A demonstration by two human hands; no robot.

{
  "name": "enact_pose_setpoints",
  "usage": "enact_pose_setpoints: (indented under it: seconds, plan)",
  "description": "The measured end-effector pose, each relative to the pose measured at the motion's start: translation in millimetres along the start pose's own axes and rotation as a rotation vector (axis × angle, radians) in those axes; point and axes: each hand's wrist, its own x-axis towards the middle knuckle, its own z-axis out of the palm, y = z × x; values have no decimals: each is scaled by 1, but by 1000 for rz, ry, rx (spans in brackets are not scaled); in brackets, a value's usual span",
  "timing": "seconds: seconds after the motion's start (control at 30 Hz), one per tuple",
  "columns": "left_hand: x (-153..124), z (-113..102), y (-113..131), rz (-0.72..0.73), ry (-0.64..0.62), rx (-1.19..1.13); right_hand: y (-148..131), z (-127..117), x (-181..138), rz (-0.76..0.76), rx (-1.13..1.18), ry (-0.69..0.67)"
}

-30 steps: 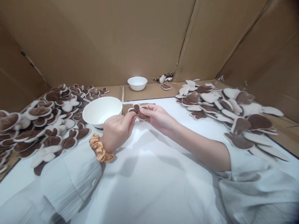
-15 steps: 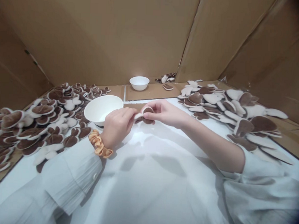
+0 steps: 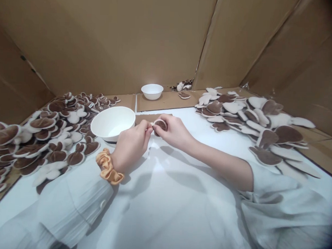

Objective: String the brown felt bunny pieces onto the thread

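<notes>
Between my hands, above the white table surface, is a small brown-and-cream plush piece (image 3: 162, 124) with a pale edge. My right hand (image 3: 177, 133) grips its rounded brown part between thumb and fingers. At the piece's left end, the fingertips of my left hand (image 3: 133, 140) are pinched together on its narrow tip; they hide much of that end. An orange scrunchie (image 3: 109, 167) circles my left wrist. Just beyond my left hand stands a large white bowl (image 3: 113, 122), tilted slightly in view.
A heap of brown-and-cream rabbit-head-shaped plush pieces (image 3: 56, 156) spreads across the left. Larger flat plush pieces (image 3: 265, 156) are piled on the right. At the back, a smaller white bowl (image 3: 152, 92) stands beside a few loose pieces (image 3: 184, 95). Cardboard walls (image 3: 103, 38) enclose the table.
My right hand has turned, its fingers now curled further around the plush piece. Both hands have drawn closer together on it. The whole view has shifted slightly.
</notes>
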Motion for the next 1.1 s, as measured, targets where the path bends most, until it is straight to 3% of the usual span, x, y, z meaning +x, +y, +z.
enact_pose_setpoints:
  seconds: [0.17,0.27,0.53,1.1]
  plan:
    - [-5,7,0,-1,96,65,1,1,5,158,698,-120]
    - [-6,11,-3,7,148,69,-1,0,5,214,893,-193]
    - [-6,12,-5,13,177,46,0,0,4,181,979,-233]
    - [7,-7,-9,-99,24,-511,4,3,7,212,1083,-215]
